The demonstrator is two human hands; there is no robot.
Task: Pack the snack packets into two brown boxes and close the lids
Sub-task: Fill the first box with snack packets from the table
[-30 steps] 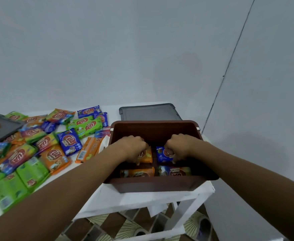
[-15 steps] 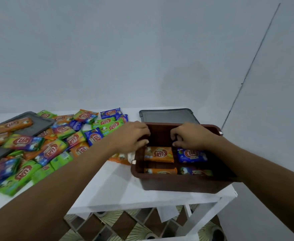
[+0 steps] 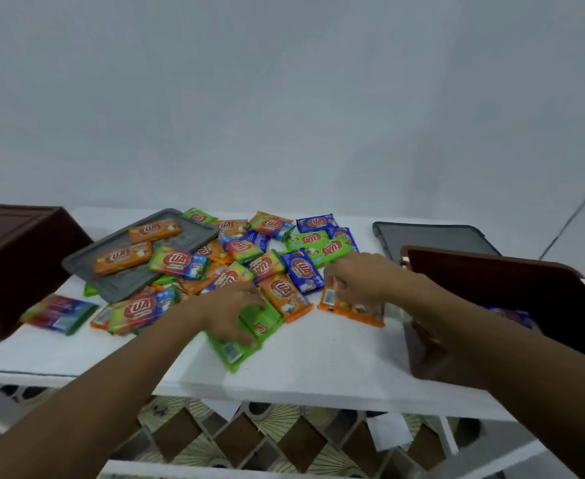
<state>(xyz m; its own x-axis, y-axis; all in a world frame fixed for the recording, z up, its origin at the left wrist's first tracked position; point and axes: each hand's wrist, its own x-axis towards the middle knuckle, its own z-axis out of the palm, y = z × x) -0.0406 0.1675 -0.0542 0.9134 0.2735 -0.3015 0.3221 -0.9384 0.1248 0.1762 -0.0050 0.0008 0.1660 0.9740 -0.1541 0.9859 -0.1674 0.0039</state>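
Both hands have come out of the right box (image 3: 491, 288) and now work at the heap (image 3: 249, 261) of snack packets on the white table (image 3: 318, 361). The left hand (image 3: 230, 311) is down on the green packets (image 3: 236, 350) at the near edge of the heap, its fingers curled over them and gripping (blur hides the count; at least two lie stacked there). The right hand (image 3: 360, 280) has its fingers bunched together and clamped on the orange packets (image 3: 353, 311), which stand on edge on the table under its knuckles; whether it holds one or two I cannot tell.

Two brown boxes are in view. The right box sits just right of the right hand's wrist, open, with one blue packet (image 3: 512, 314) showing inside behind the forearm. The left box (image 3: 18, 257) stands well to the left of the left fingers, at the table's far end.

Two grey lids lie off the boxes. The right lid (image 3: 432, 238) lies flat beyond the right fingers, behind the right box. The left lid (image 3: 118, 288) lies tilted on the heap, beyond and left of the left fingers, with two orange packets resting on it and a third, multicoloured one overlapping its edge. Loose packets (green, orange, blue, multicoloured) spread between the two lids, too overlapped to count.
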